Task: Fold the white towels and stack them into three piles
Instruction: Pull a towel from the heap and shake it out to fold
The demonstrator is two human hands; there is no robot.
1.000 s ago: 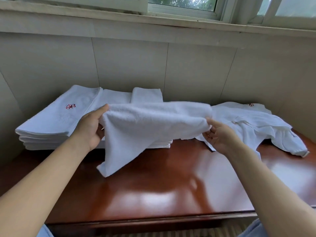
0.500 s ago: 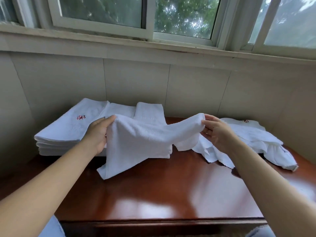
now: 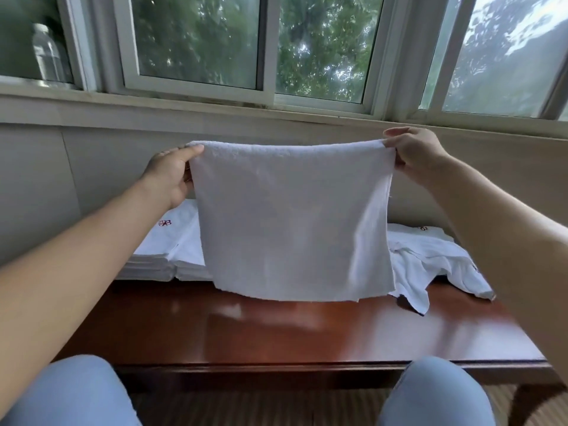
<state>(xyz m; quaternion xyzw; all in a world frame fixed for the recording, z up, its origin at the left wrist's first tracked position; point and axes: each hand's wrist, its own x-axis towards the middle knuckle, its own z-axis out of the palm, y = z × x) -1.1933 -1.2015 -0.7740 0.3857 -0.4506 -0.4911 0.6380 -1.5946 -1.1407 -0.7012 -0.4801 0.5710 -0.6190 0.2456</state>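
Head view: both arms extended toward frame centre. Left hand (image 3: 168, 175) and right hand (image 3: 413, 156), fingers pinching, hold the upper corners of a white towel (image 3: 292, 222) hanging mid-frame above the counter (image 3: 307, 330); folded stacks (image 3: 166, 253) lie left, loose towels (image 3: 430, 259) right.

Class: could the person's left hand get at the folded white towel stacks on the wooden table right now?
Probably not yet: the left hand pinches a corner of the raised white towel, though the folded stacks lie just below it.
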